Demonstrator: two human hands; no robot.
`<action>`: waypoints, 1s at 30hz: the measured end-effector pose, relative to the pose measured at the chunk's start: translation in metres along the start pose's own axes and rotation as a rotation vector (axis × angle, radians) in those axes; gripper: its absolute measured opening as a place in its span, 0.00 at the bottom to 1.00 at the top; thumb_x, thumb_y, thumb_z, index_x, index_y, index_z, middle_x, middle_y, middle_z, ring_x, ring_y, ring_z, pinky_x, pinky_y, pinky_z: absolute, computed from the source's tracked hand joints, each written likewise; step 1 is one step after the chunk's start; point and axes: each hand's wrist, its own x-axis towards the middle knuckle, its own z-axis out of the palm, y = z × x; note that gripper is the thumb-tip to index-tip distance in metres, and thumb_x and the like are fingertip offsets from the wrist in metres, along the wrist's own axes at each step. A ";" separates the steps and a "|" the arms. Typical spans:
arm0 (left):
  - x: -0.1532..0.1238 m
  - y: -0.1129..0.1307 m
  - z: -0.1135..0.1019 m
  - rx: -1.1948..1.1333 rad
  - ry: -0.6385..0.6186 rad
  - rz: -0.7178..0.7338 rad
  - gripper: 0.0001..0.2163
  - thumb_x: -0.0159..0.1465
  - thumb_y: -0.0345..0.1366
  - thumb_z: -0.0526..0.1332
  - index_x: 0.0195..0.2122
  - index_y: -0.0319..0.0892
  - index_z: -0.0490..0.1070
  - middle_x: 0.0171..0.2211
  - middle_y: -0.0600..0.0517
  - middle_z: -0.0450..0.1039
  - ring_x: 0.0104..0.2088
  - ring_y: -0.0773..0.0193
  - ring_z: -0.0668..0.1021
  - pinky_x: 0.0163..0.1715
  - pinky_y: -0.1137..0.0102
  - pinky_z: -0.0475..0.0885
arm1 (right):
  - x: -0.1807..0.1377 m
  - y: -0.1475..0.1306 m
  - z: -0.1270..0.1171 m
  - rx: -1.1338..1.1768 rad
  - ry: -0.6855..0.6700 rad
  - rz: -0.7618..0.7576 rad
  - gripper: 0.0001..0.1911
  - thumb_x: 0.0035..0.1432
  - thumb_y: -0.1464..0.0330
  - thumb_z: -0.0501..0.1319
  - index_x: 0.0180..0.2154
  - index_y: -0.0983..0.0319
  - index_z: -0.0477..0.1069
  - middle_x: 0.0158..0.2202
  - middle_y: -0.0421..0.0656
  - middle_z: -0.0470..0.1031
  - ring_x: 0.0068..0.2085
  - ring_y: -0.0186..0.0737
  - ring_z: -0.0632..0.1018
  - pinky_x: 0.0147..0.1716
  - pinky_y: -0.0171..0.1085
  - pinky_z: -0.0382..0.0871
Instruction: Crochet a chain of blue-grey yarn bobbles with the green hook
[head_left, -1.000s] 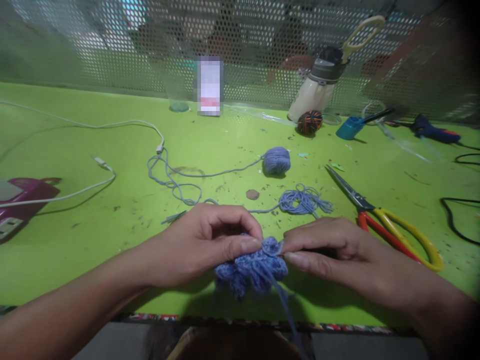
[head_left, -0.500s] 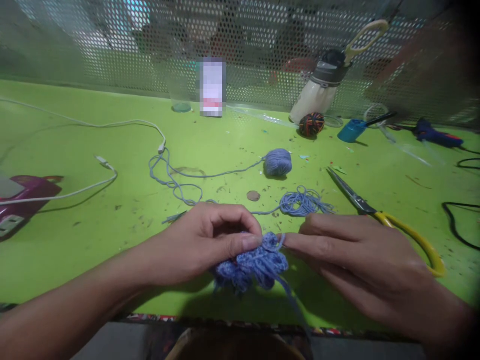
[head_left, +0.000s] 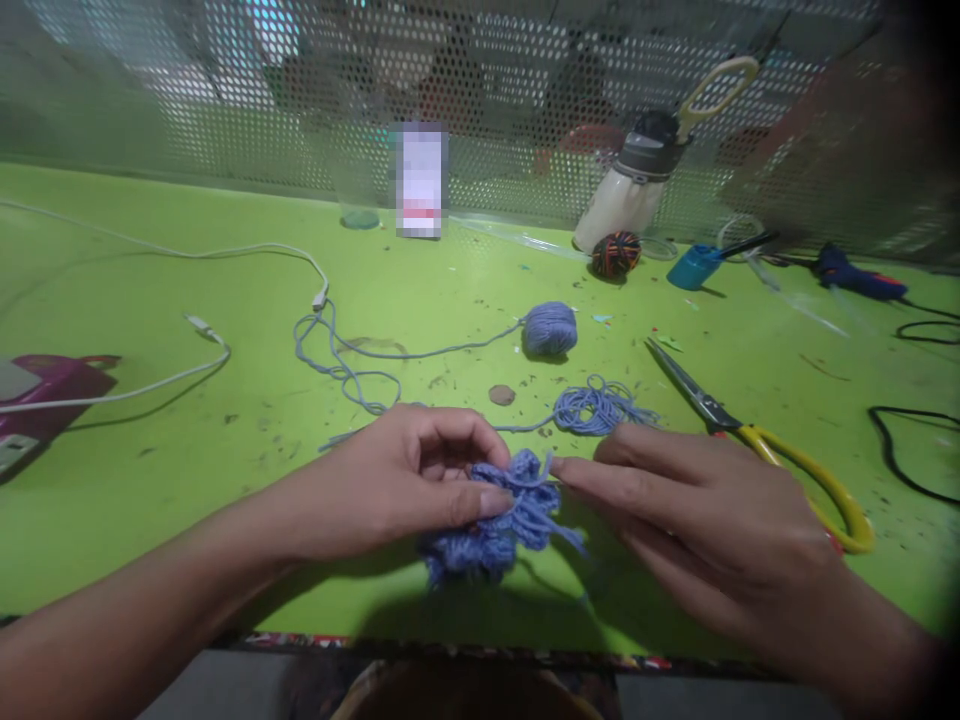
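A ruffled blue crocheted piece point(head_left: 480, 550) hangs over the near part of the table, with loose yarn ends sticking out to its right. My left hand point(head_left: 420, 480) is closed on it, pinching its upper edge between thumb and fingers. My right hand point(head_left: 697, 520) is beside the piece, fingers pressed together and fingertips at a short yarn strand on the piece's right edge. Whatever these fingers hold is hidden. Behind the hands lie a blue yarn ball point(head_left: 550, 330) and a loose tangle of blue yarn point(head_left: 600, 405).
Yellow-handled scissors point(head_left: 705, 400) lie right of the yarn, blades pointing away. A bottle point(head_left: 626, 190), a dark multicolored yarn ball point(head_left: 616, 256), a blue pot point(head_left: 691, 267) and a glue gun point(head_left: 855, 272) stand or lie farther back. At left are a purple power strip point(head_left: 60, 390) and a white cable point(head_left: 255, 247).
The crocheted piece has turned a little in my left hand, and its loose yarn ends now point to the right. My right hand stays close at its right edge. The whole view has shifted slightly.
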 end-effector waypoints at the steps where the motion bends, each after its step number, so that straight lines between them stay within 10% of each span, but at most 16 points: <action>1: 0.000 0.000 0.000 0.010 0.000 -0.015 0.07 0.59 0.35 0.66 0.36 0.40 0.69 0.19 0.62 0.62 0.20 0.74 0.61 0.22 0.76 0.56 | -0.001 0.000 0.001 -0.050 -0.006 0.001 0.12 0.64 0.77 0.53 0.43 0.63 0.74 0.29 0.43 0.69 0.27 0.35 0.66 0.25 0.36 0.52; 19: 0.005 -0.007 -0.004 -0.013 0.068 -0.080 0.06 0.60 0.36 0.66 0.35 0.39 0.74 0.27 0.57 0.70 0.28 0.71 0.69 0.30 0.73 0.61 | -0.008 -0.005 0.001 -0.398 -0.014 -0.067 0.14 0.66 0.75 0.50 0.44 0.64 0.73 0.29 0.43 0.62 0.30 0.41 0.59 0.28 0.42 0.44; 30: 0.006 -0.006 -0.004 0.026 0.068 -0.092 0.09 0.58 0.38 0.67 0.35 0.38 0.74 0.27 0.55 0.69 0.27 0.70 0.68 0.27 0.73 0.61 | -0.005 -0.005 0.002 -0.229 -0.074 -0.004 0.09 0.63 0.74 0.53 0.38 0.62 0.72 0.26 0.40 0.61 0.26 0.37 0.60 0.25 0.40 0.46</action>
